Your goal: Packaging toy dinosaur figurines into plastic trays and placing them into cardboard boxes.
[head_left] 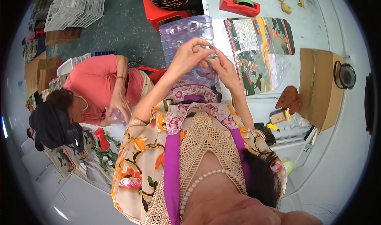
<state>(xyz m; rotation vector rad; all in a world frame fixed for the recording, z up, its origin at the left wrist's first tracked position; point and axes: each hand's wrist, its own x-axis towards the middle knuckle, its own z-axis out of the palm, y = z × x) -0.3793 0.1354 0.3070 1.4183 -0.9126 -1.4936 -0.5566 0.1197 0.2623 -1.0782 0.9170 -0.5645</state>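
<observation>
A clear plastic blister tray [186,31] with moulded hollows lies in front of me, partly over my lap and against the table's edge. Above it my left hand [191,55] is closed, thumb and fingers pinched together. My right hand [225,69] meets it from the right, its fingers also pinched. Between the fingertips there seems to be a small, see-through bit, too small to name. Right beside my right hand, printed cardboard backing cards [248,72] lie on the table, with another clear plastic blister [281,68] on top of them.
A red tape dispenser [239,5] and yellowish figures [281,1] are at the table's far side. To the right stand a cardboard box [316,86] and a small black fan [345,75]. On my left sits a co-worker in a pink shirt [95,76]; white crates [77,7] are stacked behind.
</observation>
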